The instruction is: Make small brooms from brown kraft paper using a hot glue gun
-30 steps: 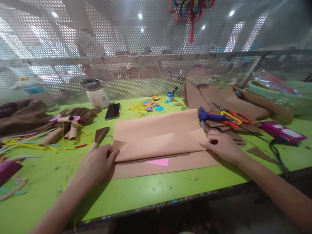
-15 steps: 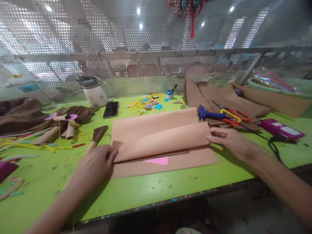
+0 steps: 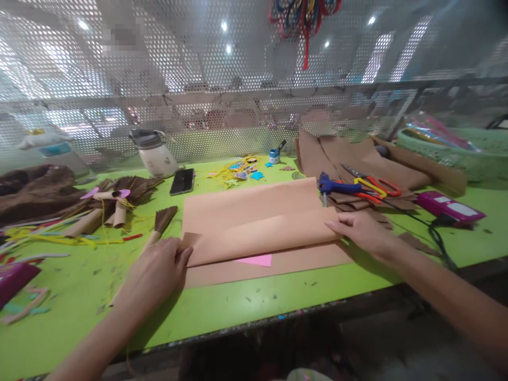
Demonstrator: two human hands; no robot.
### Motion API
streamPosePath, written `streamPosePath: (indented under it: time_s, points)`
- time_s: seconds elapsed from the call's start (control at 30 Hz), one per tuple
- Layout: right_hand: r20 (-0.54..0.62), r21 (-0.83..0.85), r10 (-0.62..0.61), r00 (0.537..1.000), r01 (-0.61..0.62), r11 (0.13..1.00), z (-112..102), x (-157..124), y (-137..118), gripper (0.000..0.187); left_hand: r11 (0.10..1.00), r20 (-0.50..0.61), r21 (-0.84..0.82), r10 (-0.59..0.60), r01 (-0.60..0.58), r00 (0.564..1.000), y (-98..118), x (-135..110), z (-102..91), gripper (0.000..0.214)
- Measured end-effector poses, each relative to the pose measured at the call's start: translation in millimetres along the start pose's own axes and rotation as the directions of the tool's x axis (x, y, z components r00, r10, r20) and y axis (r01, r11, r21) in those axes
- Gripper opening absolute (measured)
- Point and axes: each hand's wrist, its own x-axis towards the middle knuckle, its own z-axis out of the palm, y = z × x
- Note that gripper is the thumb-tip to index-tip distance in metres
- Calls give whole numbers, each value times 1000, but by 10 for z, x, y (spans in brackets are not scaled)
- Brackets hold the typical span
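tan paper sheet [image 3: 254, 225], front and centre on the lime-green counter [image 3: 238, 307], doubled over along its near side with a soft bend, and both hands are on it! the left hand [image 3: 161, 267] has the near-left corner, thumb on top, fingers closed on the edge. over to the right hand [image 3: 359, 230], and there it is, thumb and fingertips pinching the right end of the folded-over layer. below the fold, a flat brown sheet [image 3: 226, 274] pokes out towards the near edge, with a pink piece [image 3: 257, 260] peeking from between the layers.

look just beyond the right hand: a blue glue gun [image 3: 339, 185] lies close by the tan paper's far-right corner, right beside scissors [image 3: 373, 186] with orange and yellow handles. behind them, a heap of brown paper [image 3: 357, 153], and farther right a magenta device [image 3: 450, 207] with a dark cable.

over on the left side, a fringed brown piece [image 3: 164, 218] sits just past the left hand, near a black phone [image 3: 182, 181] and a pale cup [image 3: 154, 156] with a grey lid. yellow shreds [image 3: 228, 172] and blue stars [image 3: 257, 175] are scattered behind the tan paper, a little blue jar [image 3: 274, 155] close at hand, and the perforated screen [image 3: 234, 106] rises across the back.
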Motion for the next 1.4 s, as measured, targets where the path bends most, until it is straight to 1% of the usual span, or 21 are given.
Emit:
streamPosePath:
  time_s: [0.07, 0.2, 0.27, 0.33, 0.4, 0.47, 0.57, 0.63, 0.8, 0.9, 1.07, 1.23, 1.4]
  points:
    - [-4, -126, -50, 999, 49, 991, 26, -26, 11, 37, 1000, -16, -4, 11, -11, 1000, -12, -12, 11, 32]
    - [52, -259, -118, 992, 128, 957, 17, -39, 25, 37, 1000, -6, -4, 23, -23, 1000, -23, -36, 1, 34]
    - [63, -313, -131, 989, 144, 939, 2, -32, 33, 39, 999, 11, -35, 7, -6, 1000, -24, -50, -17, 35]
    - [68, -351, -137, 988, 152, 924, -6, -28, 42, 41, 995, 30, -86, -37, 40, 999, -26, -68, -39, 36]
    - [78, -364, -145, 986, 164, 917, -6, -34, 51, 41, 985, 45, -146, -83, 89, 996, -33, -89, -60, 37]
    - [71, -364, -152, 986, 167, 916, -1, -47, 61, 41, 974, 66, -204, -87, 99, 994, -48, -113, -72, 37]
    - [52, -367, -129, 990, 139, 920, 10, -62, 72, 41, 959, 79, -279, -37, 57, 996, -73, -144, -75, 40]
    - [52, -370, -103, 993, 115, 922, 14, -62, 73, 42, 953, 72, -300, -12, 33, 997, -81, -153, -73, 39]
    - [70, -377, -61, 996, 83, 922, 14, -58, 92, 41, 960, 79, -279, 8, 15, 997, -56, -135, -87, 37]
    - [58, -395, -47, 997, 66, 916, 8, -77, 141, 41, 959, 80, -283, 6, 17, 997, -41, -131, -106, 38]
    - [41, -370, -80, 996, 90, 925, -2, -117, 215, 42, 956, 96, -294, 5, 24, 995, -49, -148, -110, 38]
    - [29, -344, -97, 995, 101, 934, 1, -107, 190, 42, 962, 76, -273, 48, -25, 996, -67, -147, -73, 38]
    - [40, -371, -68, 997, 78, 925, 16, -75, 130, 41, 973, 67, -231, 48, -32, 997, -81, -158, -41, 35]
